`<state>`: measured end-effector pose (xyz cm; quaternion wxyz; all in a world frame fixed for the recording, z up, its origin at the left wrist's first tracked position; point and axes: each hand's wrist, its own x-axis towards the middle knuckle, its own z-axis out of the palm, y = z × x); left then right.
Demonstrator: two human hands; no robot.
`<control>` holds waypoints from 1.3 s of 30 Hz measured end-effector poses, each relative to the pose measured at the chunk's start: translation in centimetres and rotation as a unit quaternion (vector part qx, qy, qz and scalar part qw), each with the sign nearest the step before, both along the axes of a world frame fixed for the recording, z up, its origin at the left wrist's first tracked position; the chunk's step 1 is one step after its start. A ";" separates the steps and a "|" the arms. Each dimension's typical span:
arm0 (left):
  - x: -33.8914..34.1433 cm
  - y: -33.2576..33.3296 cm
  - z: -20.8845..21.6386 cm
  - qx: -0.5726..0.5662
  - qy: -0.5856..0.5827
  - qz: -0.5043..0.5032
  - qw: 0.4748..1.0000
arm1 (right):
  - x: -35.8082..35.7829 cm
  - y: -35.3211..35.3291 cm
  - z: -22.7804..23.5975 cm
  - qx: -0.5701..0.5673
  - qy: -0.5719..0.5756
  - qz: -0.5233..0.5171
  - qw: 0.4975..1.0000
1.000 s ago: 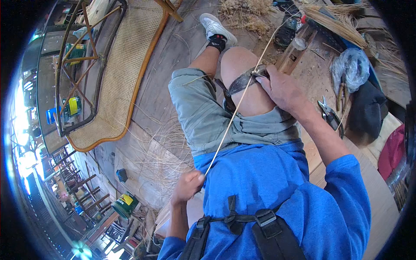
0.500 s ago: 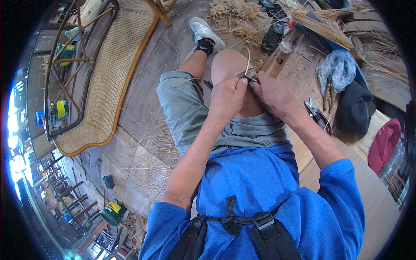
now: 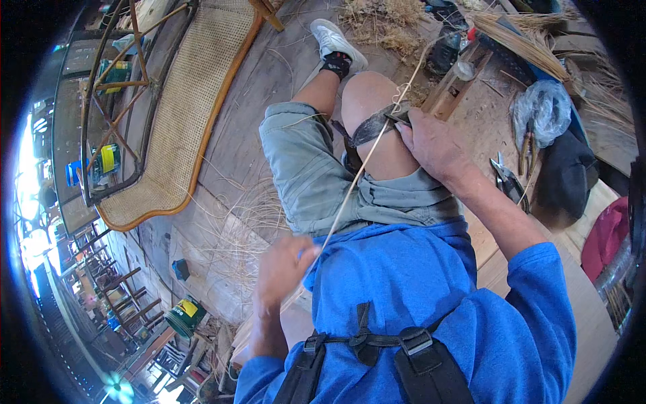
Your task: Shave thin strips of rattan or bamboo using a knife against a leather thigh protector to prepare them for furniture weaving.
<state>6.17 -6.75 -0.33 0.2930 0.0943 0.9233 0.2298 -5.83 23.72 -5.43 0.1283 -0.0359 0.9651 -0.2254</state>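
A long pale rattan strip (image 3: 351, 188) runs slantwise from my left hand (image 3: 282, 269) up across my raised right knee. My left hand, blurred by motion, pinches the strip's near end beside my waist. On the knee lies a dark pad (image 3: 372, 126), strapped round the leg, with the strip passing over it. My right hand (image 3: 434, 145) is closed on a dark knife (image 3: 398, 120) and presses it against the strip on the pad; most of the knife is hidden by the fingers. Beyond the knee, the strip's far end is curled.
Left stands a cane-woven chair (image 3: 182, 101) with a wooden frame. Loose strips (image 3: 249, 209) litter the floor, and a heap of shavings (image 3: 383, 27) lies ahead. On the right are cutters (image 3: 508, 178), a plastic bag (image 3: 542, 111), a black cap (image 3: 565, 175) and rattan bundles (image 3: 518, 47).
My left hand has pulled back from the knee to my waist, drawing the strip taut over the pad. My right hand stays at the knee with the knife.
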 end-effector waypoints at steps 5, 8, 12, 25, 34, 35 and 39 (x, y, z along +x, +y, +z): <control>-11.0 10.9 -1.0 0.108 0.041 0.130 0.985 | 0.4 -0.4 0.4 -0.020 0.018 0.002 1.000; -13.1 14.6 -4.0 0.125 0.097 0.103 0.982 | 0.5 -0.1 -0.4 -0.020 0.024 0.015 0.999; -11.3 12.2 -4.9 0.219 0.052 0.072 0.972 | 0.8 0.2 -0.1 -0.022 0.023 0.005 0.999; 5.3 -7.7 -0.7 -0.111 -0.174 0.053 0.977 | 0.2 0.4 0.3 0.006 0.022 -0.009 1.000; -11.7 12.2 -2.8 0.092 0.053 0.087 0.990 | 0.6 0.0 0.7 0.025 0.017 -0.018 0.999; -12.5 13.2 -3.7 0.093 0.052 0.089 0.990 | 0.6 0.0 0.6 0.023 0.017 -0.022 0.999; -11.8 12.5 -6.6 0.189 0.111 0.053 0.974 | 0.8 0.0 0.1 0.011 0.042 -0.020 0.999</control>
